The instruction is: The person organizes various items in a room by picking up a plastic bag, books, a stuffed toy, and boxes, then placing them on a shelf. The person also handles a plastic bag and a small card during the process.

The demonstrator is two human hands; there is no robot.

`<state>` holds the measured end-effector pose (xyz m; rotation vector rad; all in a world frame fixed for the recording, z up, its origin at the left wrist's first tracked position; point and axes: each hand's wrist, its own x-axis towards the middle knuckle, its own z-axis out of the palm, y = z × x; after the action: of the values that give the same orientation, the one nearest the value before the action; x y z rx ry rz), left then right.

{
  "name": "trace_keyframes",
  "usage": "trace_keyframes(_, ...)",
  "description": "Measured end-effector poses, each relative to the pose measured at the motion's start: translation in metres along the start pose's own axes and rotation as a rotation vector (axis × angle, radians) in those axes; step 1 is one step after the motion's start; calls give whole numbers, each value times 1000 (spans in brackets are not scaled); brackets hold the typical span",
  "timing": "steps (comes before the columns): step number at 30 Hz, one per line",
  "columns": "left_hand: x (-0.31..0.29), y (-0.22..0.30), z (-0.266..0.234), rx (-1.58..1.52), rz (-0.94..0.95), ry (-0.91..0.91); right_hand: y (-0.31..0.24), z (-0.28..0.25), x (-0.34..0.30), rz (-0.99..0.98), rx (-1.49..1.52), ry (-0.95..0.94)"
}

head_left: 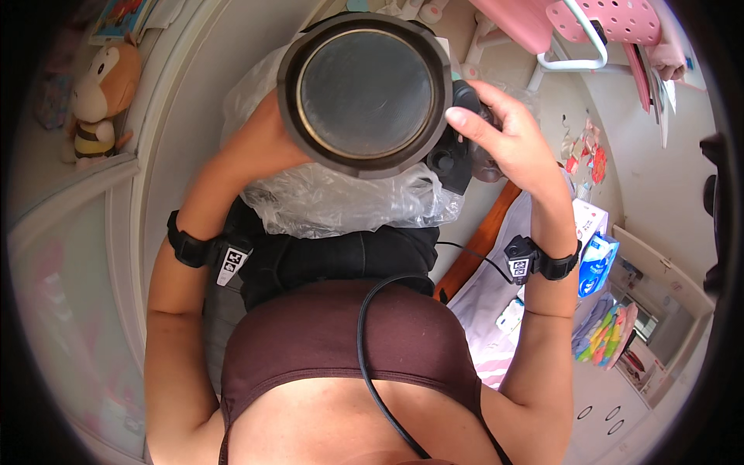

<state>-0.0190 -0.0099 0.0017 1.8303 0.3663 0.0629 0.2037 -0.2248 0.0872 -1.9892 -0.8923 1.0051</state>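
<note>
A large round black device (364,93), with a smooth dark disc and a thin gold ring on its face, is held up in front of me. My left hand (267,143) presses against its left side, and its fingers are hidden behind the rim. On the other side my right hand (515,132) grips a black knobbed part (463,151) beside the rim, thumb on top. Whether that part is joined to the round device I cannot tell. Crumpled clear plastic (349,205) lies beneath, over my lap in black trousers (333,256).
A pink chair (519,23) with a white frame stands at the far right. A plush toy (101,101) sits on a shelf at the left. Blue-and-white packages (597,263) lie at the right. A black cable (362,333) runs down my front.
</note>
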Motion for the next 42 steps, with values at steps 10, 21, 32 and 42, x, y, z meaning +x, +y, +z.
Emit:
trace_keyframes(10,39,25,19,80,272,190,18,-29,18,225,238,23)
trace_keyframes(21,-12,-11,-3,417,202,127,40,-44,25,312,252,91)
trace_keyframes(32,-7,6,13,487,267,154,35,-42,28,286,250,40)
trace_keyframes(42,-21,-11,6,465,765,-215,36,-40,25,312,271,83)
